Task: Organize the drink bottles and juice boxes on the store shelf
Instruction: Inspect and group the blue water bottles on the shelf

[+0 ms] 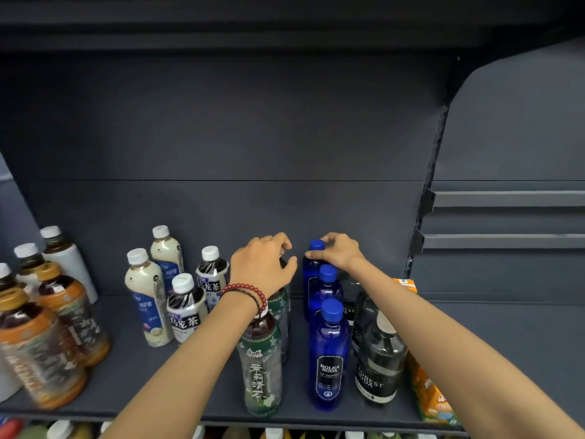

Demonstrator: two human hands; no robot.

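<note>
On the dark shelf stand rows of drinks. My left hand reaches to the back of the green-label tea row and grips the top of the rearmost tea bottle, which it mostly hides; the front green tea bottle stands near the shelf edge. My right hand grips the cap and neck of the rearmost blue soda bottle. Two more blue soda bottles line up in front of it. Black-label soda bottles stand to their right, with orange juice boxes beyond.
Milk tea bottles and oolong tea bottles stand left of centre. Orange-label tea bottles crowd the far left. The shelf's back wall is close behind my hands. Empty rails sit at the right. More bottles show on the shelf below.
</note>
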